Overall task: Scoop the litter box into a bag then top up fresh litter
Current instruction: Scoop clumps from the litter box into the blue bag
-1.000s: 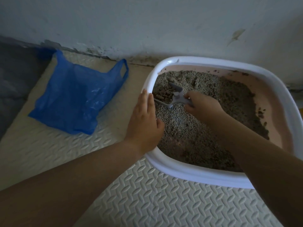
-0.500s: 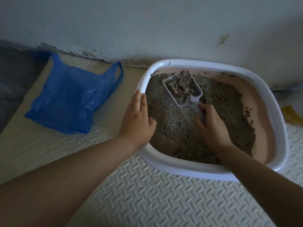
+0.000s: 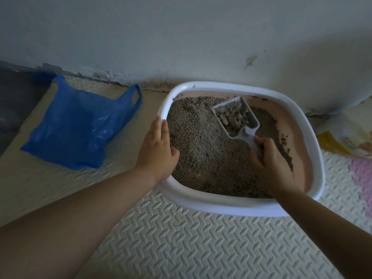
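Fingers of the right hand (image 3: 275, 166) curl round the handle of the grey litter scoop (image 3: 242, 134). Its bowl, loaded with clumps (image 3: 231, 115), is held over the litter (image 3: 201, 152) toward the far side of the litter box (image 3: 221, 207). The left hand (image 3: 159, 150) lies flat, fingers straight, on the box's left rim, thumb inside. A blue plastic bag (image 3: 80, 125) lies on the foam mat (image 3: 181, 242), left of the box and apart from it

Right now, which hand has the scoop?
The right hand: its fingers curl round the handle of the scoop. The left hand lies flat on the rim of the litter box, holding nothing.
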Tool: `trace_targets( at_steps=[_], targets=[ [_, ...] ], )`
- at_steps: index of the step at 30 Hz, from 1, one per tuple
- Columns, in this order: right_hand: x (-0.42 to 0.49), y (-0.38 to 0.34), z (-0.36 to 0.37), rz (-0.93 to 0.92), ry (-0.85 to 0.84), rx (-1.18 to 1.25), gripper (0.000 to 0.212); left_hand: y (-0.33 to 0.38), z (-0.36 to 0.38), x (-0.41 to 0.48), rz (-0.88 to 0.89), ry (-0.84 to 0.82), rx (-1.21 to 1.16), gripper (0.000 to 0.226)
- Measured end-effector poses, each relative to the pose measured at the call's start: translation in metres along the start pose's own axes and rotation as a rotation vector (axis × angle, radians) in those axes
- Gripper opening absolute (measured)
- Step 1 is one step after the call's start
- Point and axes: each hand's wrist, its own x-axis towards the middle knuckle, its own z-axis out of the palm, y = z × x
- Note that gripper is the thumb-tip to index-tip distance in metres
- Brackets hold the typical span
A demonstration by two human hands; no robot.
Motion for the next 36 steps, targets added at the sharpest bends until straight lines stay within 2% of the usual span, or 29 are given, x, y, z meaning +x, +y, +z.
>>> trace_targets(
  at_steps=[5, 12, 23, 28, 36],
  targets=[
    [0.004, 0.007, 0.017, 0.089, -0.154, -0.105, 0.016, 0.000, 0.000, 0.000, 0.001, 0.004, -0.008, 0.074],
    [0.048, 0.001, 0.047, 0.239, -0.264, -0.117, 0.020, -0.002, 0.005, 0.002, 0.018, 0.032, -0.037, 0.073],
    [0.103, -0.026, 0.099, 0.342, -0.123, 0.073, 0.023, -0.006, 0.010, 0.004, 0.029, 0.049, -0.050, 0.073],
    [0.088, -0.023, 0.102, 0.330, -0.098, 0.186, 0.016, -0.005, 0.009, 0.004, 0.033, 0.045, -0.041, 0.073],
    [0.028, -0.013, 0.044, 0.056, -0.071, 0.162, 0.026, -0.004, 0.008, 0.004, 0.011, 0.020, -0.019, 0.074]
  ],
)
